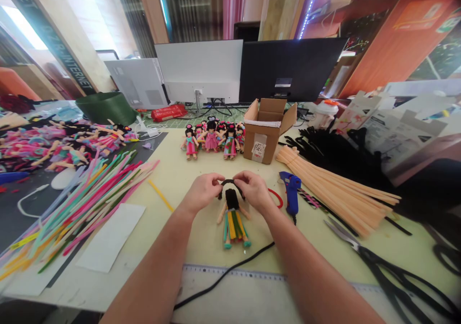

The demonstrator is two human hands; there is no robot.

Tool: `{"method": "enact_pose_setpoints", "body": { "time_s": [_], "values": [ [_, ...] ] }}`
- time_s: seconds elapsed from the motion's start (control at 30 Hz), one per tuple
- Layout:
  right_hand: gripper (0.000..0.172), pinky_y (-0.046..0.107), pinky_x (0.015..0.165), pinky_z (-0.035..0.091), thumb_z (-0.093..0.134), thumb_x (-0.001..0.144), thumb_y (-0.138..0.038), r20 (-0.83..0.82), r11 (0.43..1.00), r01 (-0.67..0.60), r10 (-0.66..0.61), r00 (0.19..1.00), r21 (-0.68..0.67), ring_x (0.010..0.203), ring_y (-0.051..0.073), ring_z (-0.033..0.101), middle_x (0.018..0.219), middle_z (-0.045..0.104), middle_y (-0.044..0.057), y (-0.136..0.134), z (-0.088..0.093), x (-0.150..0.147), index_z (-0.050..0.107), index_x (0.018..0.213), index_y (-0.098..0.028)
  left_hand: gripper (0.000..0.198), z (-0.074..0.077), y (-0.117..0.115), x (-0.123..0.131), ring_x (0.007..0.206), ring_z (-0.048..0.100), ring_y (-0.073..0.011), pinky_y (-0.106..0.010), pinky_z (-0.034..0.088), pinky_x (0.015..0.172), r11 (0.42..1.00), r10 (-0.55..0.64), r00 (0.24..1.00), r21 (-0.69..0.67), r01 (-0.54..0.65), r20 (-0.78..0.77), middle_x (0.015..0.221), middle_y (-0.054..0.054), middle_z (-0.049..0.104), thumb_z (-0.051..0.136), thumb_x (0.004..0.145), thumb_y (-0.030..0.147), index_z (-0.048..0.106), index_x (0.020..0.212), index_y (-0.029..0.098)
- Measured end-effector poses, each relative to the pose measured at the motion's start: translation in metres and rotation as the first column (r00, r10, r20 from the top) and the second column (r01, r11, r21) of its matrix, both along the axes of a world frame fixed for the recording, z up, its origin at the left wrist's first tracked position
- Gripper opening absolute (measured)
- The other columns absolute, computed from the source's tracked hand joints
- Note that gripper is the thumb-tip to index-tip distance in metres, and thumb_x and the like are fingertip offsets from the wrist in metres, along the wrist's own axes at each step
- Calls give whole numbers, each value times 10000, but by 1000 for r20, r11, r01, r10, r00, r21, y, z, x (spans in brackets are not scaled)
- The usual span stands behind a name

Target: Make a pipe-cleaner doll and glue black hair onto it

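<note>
A small pipe-cleaner doll [233, 216] lies in front of me, with a black top, a skirt of yellow and green strips and teal feet. A black pipe cleaner [229, 181] arches round its pale head. My left hand [206, 192] pinches the left side of this arch with thumb and finger. On the other side, my right hand [252, 188] pinches it near the top right. Just right of my right hand lie a red loop [276, 198] and a blue glue gun [291, 194].
Finished dolls [212, 136] stand behind, beside an open cardboard box [262, 136]. Coloured pipe cleaners [108, 189] and white paper [111, 237] lie left. Peach pipe cleaners [331, 189] and large scissors [378, 261] lie right. A black cable [223, 278] crosses a ruler [259, 275] in front.
</note>
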State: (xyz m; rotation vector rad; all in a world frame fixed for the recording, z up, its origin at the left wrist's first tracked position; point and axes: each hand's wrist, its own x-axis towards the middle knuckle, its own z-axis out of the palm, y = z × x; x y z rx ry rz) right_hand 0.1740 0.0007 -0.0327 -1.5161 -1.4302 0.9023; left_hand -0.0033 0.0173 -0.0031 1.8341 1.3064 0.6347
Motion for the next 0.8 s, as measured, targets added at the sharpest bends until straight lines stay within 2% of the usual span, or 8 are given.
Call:
{"method": "enact_pose_setpoints", "body": {
  "time_s": [0.07,0.17,0.3,0.37,0.47,0.57,0.67,0.8],
  "values": [
    [165,219,507,408,556,793,-276,31,999,-15,14,999,48,523,99,514,696,646,-12,-2,4,0,684,850,-189,295,7,-3,0,568,604,-121,-208,447,543,1000,17,999,17,-18,45,617,0,649,524,710,198,719,928,161],
    [173,234,536,410,581,781,-279,87,994,-39,30,996,102,543,114,528,669,642,-9,-8,11,-1,705,854,-183,260,18,-9,0,545,588,-111,-206,437,524,999,39,993,-33,-35,113,612,1,639,539,706,195,718,886,140],
    [122,248,568,400,618,769,-247,172,983,-64,34,985,175,591,131,537,667,625,0,-15,23,1,709,807,-176,251,31,-18,1,556,573,-102,-203,424,522,996,5,986,-91,11,170,642,0,641,567,689,185,711,887,129],
    [89,254,604,401,624,775,-220,216,971,-95,47,975,218,638,138,544,691,614,5,-22,33,2,704,771,-179,214,36,-23,0,554,552,-95,-201,406,511,995,-10,980,-99,30,198,647,5,634,590,694,211,704,857,133],
    [80,259,661,402,632,782,-177,283,946,-172,91,955,276,703,144,550,732,586,6,-36,52,2,700,744,-191,181,42,-30,-3,488,474,-80,-198,344,464,991,-8,970,-124,40,244,546,32,552,623,720,297,674,782,135],
    [110,260,677,404,605,824,-167,383,910,-252,115,917,330,715,141,554,770,574,11,-56,70,0,698,773,-197,241,46,-39,-8,442,410,-67,-197,289,436,976,-63,948,-180,125,313,489,46,490,632,747,370,649,743,129],
    [116,259,682,410,580,856,-176,463,876,-294,93,882,384,742,148,566,810,592,22,-74,82,-1,688,823,-201,283,49,-50,-12,446,409,-58,-198,269,432,948,-127,910,-221,228,395,544,18,542,650,750,400,635,723,119],
    [153,249,643,404,596,842,-167,460,874,-281,76,885,395,699,133,557,866,615,22,-93,89,0,682,960,-213,292,55,-68,-16,472,451,-51,-194,280,440,932,-144,861,-226,284,488,704,-40,654,684,737,403,618,751,120]
  ]
}}
